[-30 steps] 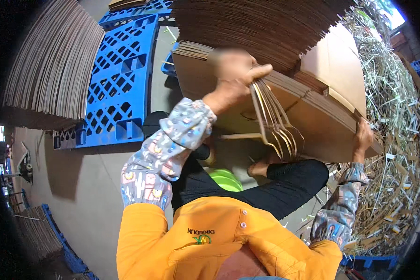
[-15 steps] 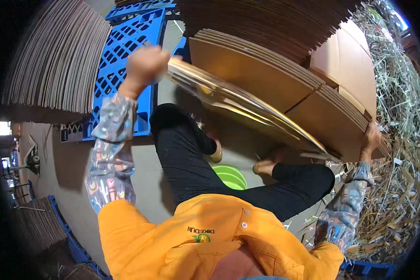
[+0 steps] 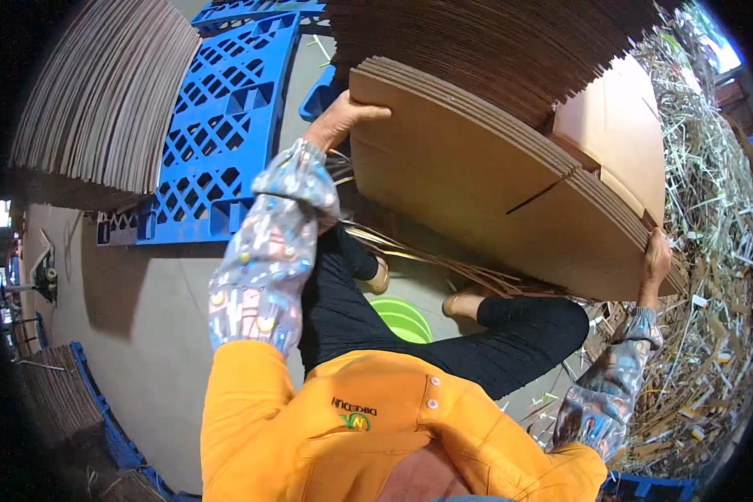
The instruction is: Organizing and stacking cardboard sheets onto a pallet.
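A thick bundle of flat brown cardboard sheets stands on edge before me, with a dark slit in its front face. My left hand is closed on the bundle's left end, thumb lying over the front face and the other fingers hidden behind. At the opposite end, my right hand grips the bundle's right edge. Narrow cardboard strips lie low beneath the bundle, near my feet. Between my legs sits a light green plastic tub.
Behind the bundle rises a big stack of cardboard, with a paler carton piece beside it. A blue plastic pallet and another tall cardboard stack stand at left. Shredded scraps are heaped along the right.
My left hand has let go of the blurred cardboard strips, which have dropped low near my feet. It has moved right onto the bundle's left end. My right hand stays on the right edge.
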Available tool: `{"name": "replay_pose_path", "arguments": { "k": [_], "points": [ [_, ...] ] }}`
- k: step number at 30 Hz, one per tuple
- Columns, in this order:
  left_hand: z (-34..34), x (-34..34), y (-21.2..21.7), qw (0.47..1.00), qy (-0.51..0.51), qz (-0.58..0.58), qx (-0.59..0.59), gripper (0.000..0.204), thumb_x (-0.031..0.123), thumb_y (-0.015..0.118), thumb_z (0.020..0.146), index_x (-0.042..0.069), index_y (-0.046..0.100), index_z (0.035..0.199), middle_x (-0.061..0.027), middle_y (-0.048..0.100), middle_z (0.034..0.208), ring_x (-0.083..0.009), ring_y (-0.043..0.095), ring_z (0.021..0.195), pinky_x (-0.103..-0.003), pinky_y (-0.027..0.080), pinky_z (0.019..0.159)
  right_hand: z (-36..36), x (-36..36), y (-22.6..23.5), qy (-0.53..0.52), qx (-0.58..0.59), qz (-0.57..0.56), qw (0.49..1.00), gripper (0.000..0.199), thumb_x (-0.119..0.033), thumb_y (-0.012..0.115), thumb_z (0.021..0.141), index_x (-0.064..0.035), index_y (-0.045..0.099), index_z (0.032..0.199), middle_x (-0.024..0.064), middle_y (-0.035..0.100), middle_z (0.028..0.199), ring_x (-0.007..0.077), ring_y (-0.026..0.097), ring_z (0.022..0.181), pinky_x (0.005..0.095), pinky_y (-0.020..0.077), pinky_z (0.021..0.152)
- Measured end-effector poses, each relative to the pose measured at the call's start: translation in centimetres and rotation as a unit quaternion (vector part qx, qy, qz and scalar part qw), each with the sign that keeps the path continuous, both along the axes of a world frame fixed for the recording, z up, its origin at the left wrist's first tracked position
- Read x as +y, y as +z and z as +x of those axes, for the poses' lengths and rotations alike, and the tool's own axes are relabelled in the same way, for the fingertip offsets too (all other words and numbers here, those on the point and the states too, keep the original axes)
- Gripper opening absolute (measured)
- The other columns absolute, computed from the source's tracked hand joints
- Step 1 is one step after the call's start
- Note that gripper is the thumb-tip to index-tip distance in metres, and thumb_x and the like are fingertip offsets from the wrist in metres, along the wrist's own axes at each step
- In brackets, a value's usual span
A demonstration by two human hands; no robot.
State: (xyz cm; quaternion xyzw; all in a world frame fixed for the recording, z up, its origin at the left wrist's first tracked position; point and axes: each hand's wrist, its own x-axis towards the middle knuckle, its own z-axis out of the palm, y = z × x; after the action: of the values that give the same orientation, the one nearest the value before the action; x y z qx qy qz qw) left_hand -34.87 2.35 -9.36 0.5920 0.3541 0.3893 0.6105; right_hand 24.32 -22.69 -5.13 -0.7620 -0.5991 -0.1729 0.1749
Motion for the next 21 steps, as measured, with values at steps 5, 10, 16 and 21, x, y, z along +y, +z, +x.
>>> {"name": "replay_pose_path", "arguments": {
  "k": [5,10,16,21],
  "points": [
    [2.5,-1.3,-0.4,1.000,0.011,-0.014,-0.017,0.045,0.012,0.076,0.064,0.003,0.059,0.104,-0.0058,0.061,0.100,-0.0155,0.055,0.095,-0.030,0.040,0.088,-4.2,1.3,3.1,0.055,-0.120,-0.088,0.987,0.037,-0.034,0.041,0.092,-0.0038,0.059,0.104,0.0152,0.062,0.097,0.0277,0.056,0.091,0.0373,0.0420,0.081],
    [2.3,-2.6,0.2,0.999,0.026,-0.034,-0.020,0.040,0.009,0.075,0.066,0.003,0.060,0.103,-0.0057,0.062,0.097,-0.0153,0.056,0.092,-0.029,0.042,0.086,-27.6,10.4,5.8,0.191,-0.055,0.091,0.976,0.060,-0.054,0.050,0.082,0.0001,0.055,0.107,0.0159,0.061,0.091,0.0290,0.058,0.082,0.0391,0.0439,0.075],
    [7.0,-4.7,6.0,0.992,0.007,0.119,-0.047,0.049,0.012,0.078,0.062,0.001,0.056,0.105,-0.0076,0.061,0.099,-0.0171,0.056,0.093,-0.028,0.044,0.083,-29.9,12.5,7.2,0.125,-0.137,0.093,0.978,0.063,-0.069,0.046,0.074,-0.0071,0.055,0.075,0.0080,0.053,0.065,0.0220,0.055,0.058,0.0373,0.0435,0.051],
    [14.8,-9.2,11.8,0.738,0.452,0.500,0.021,0.037,0.020,0.075,0.064,0.006,0.056,0.092,-0.0101,0.058,0.091,-0.0270,0.055,0.090,-0.039,0.042,0.080,-23.8,10.1,12.3,0.033,0.005,0.085,0.996,0.046,-0.054,0.047,0.084,-0.0099,0.058,0.089,0.0144,0.061,0.076,0.0301,0.060,0.064,0.0364,0.0449,0.052]
  ]
}}
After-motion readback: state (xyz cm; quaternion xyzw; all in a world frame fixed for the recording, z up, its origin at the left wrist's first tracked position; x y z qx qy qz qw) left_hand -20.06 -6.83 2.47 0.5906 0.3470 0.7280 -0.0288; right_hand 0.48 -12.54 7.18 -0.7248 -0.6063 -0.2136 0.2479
